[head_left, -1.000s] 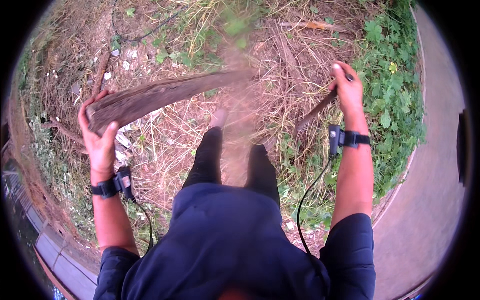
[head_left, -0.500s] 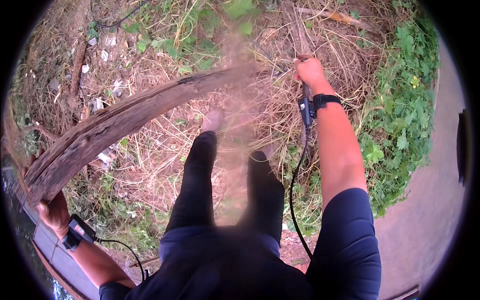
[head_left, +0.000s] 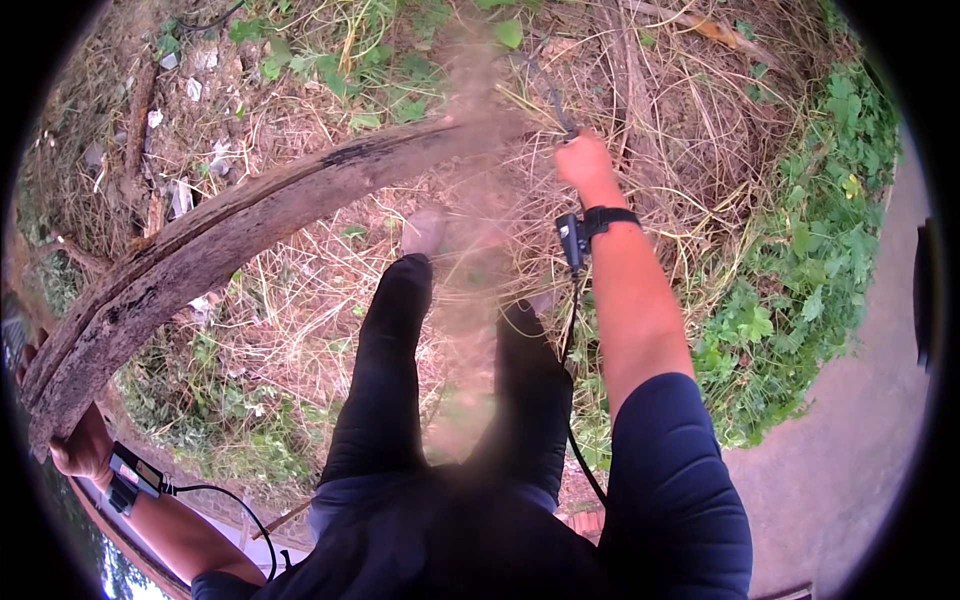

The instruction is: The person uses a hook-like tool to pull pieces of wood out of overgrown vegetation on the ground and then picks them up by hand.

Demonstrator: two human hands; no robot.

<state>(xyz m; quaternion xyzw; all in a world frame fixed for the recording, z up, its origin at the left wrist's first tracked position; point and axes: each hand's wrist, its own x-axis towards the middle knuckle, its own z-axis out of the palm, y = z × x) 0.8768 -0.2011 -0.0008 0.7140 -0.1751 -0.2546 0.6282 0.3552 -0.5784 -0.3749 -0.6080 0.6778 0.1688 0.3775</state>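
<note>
the left hand (head_left: 84, 450) is clamped around the near end of a long weathered log (head_left: 220, 240), which slants from the lower left up to a blurred far end at upper middle, over dry grass (head_left: 290, 330). the right hand (head_left: 585, 162) is curled in a fist around a dark slender tool (head_left: 557, 103) near that far end. black units (head_left: 137, 470) on both wrists bear pale markings too tiny to read.
</note>
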